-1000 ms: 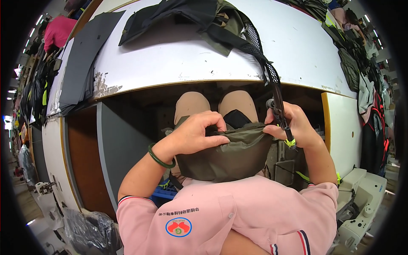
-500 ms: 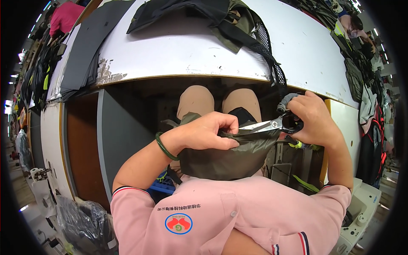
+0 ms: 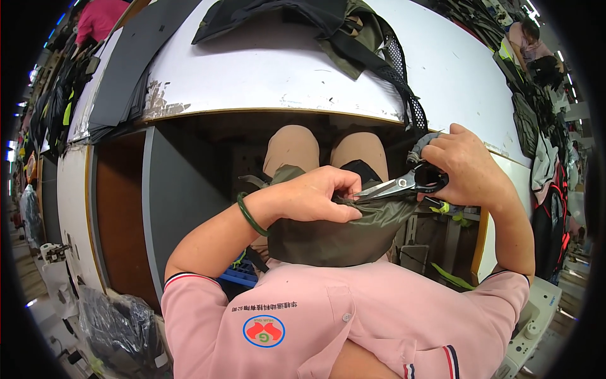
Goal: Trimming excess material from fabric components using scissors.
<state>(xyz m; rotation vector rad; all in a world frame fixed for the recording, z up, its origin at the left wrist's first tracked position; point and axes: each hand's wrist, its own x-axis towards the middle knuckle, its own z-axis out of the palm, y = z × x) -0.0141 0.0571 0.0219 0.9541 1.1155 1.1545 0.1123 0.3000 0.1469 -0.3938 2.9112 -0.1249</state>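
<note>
An olive-green fabric piece (image 3: 341,237) lies across my lap, below the table edge. My left hand (image 3: 315,196), with a green bangle on its wrist, pinches the upper edge of this fabric. My right hand (image 3: 461,167) grips black-handled scissors (image 3: 404,184). Their metal blades point left and touch the fabric edge right beside my left fingertips. A black strap (image 3: 404,95) hangs from the table down toward my right hand.
A white worktable (image 3: 265,69) spans the top, with dark and olive bag parts (image 3: 303,16) piled on it and grey sheets (image 3: 120,76) at its left. Bags hang at the far right. A plastic-wrapped bundle (image 3: 113,322) lies on the floor lower left.
A second ago both hands held the fabric edge. My right hand then picked up scissors and brought the blades to the fabric near my left fingers.
</note>
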